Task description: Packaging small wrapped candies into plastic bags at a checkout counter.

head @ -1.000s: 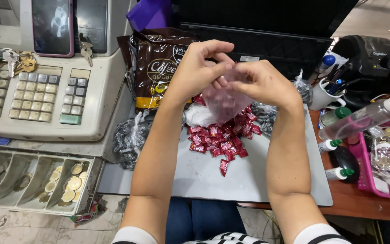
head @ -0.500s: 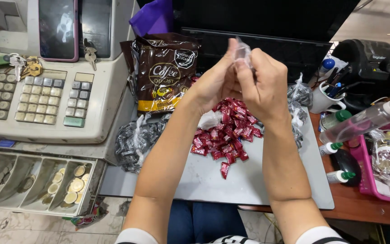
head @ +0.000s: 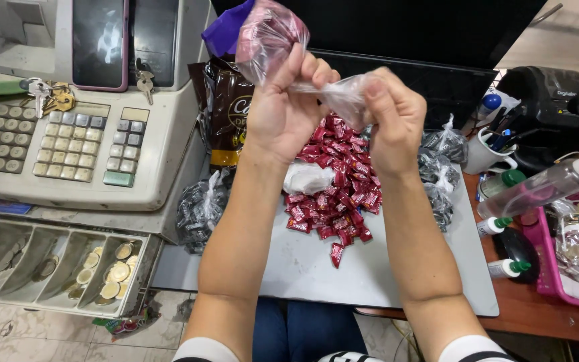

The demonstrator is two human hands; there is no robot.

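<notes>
Left hand (head: 288, 110) fisted on clear bag (head: 271, 37), raised; right hand (head: 391, 117) pinching bag's twisted neck.

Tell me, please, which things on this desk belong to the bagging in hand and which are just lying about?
In use: left hand, right hand, clear plastic bag, red wrapped candies, filled tied bags.
Lying about: cash register, coin drawer, keys, spray bottle, pen cup.

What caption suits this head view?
Both hands, left hand and right hand, twist a clear candy bag above red candies.
</notes>
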